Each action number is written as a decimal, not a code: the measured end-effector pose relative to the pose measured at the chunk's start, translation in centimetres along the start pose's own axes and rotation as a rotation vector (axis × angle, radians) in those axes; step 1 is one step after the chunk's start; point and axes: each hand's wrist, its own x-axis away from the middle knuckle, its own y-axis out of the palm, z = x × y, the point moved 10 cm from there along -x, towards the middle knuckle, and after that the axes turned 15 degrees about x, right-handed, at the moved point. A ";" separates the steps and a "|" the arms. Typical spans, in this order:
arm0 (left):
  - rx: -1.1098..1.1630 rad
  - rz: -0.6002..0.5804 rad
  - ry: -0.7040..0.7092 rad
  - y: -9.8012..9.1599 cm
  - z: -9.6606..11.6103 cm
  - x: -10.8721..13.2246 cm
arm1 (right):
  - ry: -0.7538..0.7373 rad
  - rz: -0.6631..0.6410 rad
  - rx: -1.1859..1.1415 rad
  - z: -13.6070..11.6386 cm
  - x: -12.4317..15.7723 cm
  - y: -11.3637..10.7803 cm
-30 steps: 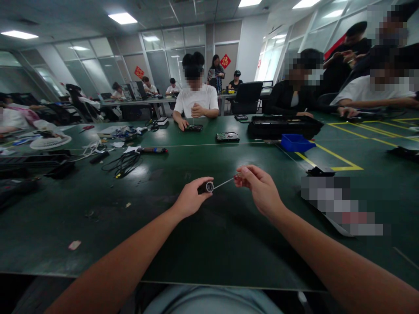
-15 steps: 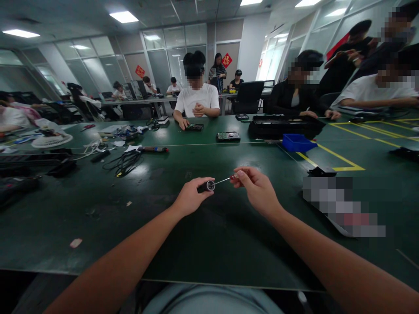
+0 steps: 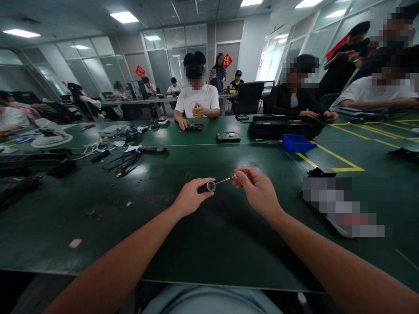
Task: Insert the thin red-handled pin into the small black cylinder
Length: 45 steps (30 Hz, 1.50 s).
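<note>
My left hand (image 3: 191,196) is closed around a short black cylinder (image 3: 206,187), whose round, silvery-rimmed open end faces me and to the right. I cannot tell what kind of device the cylinder is. In my right hand (image 3: 260,189) is a screwdriver (image 3: 224,180) with a thin metal shaft and a reddish, partly clear handle. Its handle is pinched between thumb and fingers, and the palm side hides most of it. The shaft points left, with its tip at the mouth of the cylinder. Both hands are held above the green table (image 3: 209,248).
Ahead lie a hard drive (image 3: 228,137), a long black casing (image 3: 284,126) and a blue bin (image 3: 298,142). Left are a coiled black cable (image 3: 122,165) and a white fan grille (image 3: 52,139). A blurred packet (image 3: 340,209) lies right. Across the table, a person (image 3: 196,98) sits facing me.
My hands, the cylinder and the screwdriver stay nearly in place; the fingers of my right hand have shifted slightly on the handle. At the right, a co-worker's hands have moved a little.
</note>
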 end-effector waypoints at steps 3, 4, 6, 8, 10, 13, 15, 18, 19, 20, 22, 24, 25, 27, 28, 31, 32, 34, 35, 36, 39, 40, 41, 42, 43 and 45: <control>-0.005 -0.012 0.009 0.1 0.2 0.1 | -0.004 0.001 0.095 0.0 0.1 -0.3; -0.009 -0.018 0.014 0.2 0.2 0.1 | -0.012 0.006 0.144 -0.1 0.1 -0.4; -0.021 -0.034 0.027 0.4 0.4 0.1 | -0.037 0.024 0.233 -0.5 0.2 -0.7; -0.034 -0.050 0.039 0.5 0.5 0.2 | -0.069 0.040 0.285 -1.0 0.3 -1.0; -0.042 -0.060 0.046 0.6 0.5 0.2 | -0.107 0.037 0.306 -1.5 0.4 -0.9; -0.042 -0.059 0.048 0.6 0.5 0.1 | -0.195 0.011 0.279 -2.3 0.8 -0.6; -0.038 -0.056 0.050 0.6 0.5 0.1 | -0.251 -0.016 0.255 -2.8 1.0 -0.3; -0.028 -0.052 0.056 0.5 0.5 0.2 | -0.274 -0.073 0.260 -3.1 1.2 0.3; -0.025 -0.052 0.057 0.5 0.5 0.2 | -0.267 -0.095 0.266 -3.0 1.2 0.5; -0.023 -0.049 0.058 0.5 0.4 0.2 | -0.253 -0.109 0.273 -3.0 1.2 0.7; -0.018 -0.044 0.062 0.5 0.3 0.2 | -0.210 -0.118 0.290 -2.7 1.1 0.8; -0.013 -0.038 0.064 0.4 0.2 0.1 | -0.175 -0.109 0.298 -2.5 1.1 0.7; -0.010 -0.036 0.064 0.4 0.2 0.1 | -0.170 -0.103 0.293 -2.5 1.1 0.6; -0.007 -0.034 0.062 0.4 0.3 0.2 | -0.181 -0.102 0.265 -2.6 1.2 0.6; -0.008 -0.034 0.061 0.4 0.3 0.2 | -0.185 -0.108 0.248 -2.6 1.2 0.6; -0.016 -0.042 0.056 0.5 0.4 0.2 | -0.162 -0.121 0.240 -2.3 1.3 0.7; -0.017 -0.045 0.057 0.6 0.4 0.2 | -0.152 -0.118 0.246 -2.2 1.3 0.7; -0.015 -0.048 0.062 0.6 0.5 0.2 | -0.148 -0.096 0.244 -2.1 1.4 0.6; -0.013 -0.050 0.063 0.7 0.4 0.2 | -0.153 -0.084 0.235 -2.2 1.5 0.5; -0.012 -0.050 0.061 0.6 0.4 0.2 | -0.161 -0.075 0.222 -2.3 1.5 0.5; -0.012 -0.047 0.054 0.5 0.2 0.2 | -0.164 -0.086 0.209 -2.5 1.6 0.5; -0.013 -0.043 0.052 0.5 0.2 0.2 | -0.148 -0.098 0.210 -2.3 1.5 0.6; -0.015 -0.040 0.052 0.4 0.2 0.2 | -0.127 -0.108 0.211 -2.1 1.5 0.7; -0.018 -0.039 0.052 0.4 0.2 0.2 | -0.106 -0.111 0.207 -1.9 1.5 0.7; -0.020 -0.038 0.052 0.4 0.2 0.2 | -0.089 -0.109 0.198 -1.6 1.4 0.7; -0.025 -0.037 0.049 0.4 0.3 0.2 | -0.077 -0.090 0.149 -1.4 1.4 0.6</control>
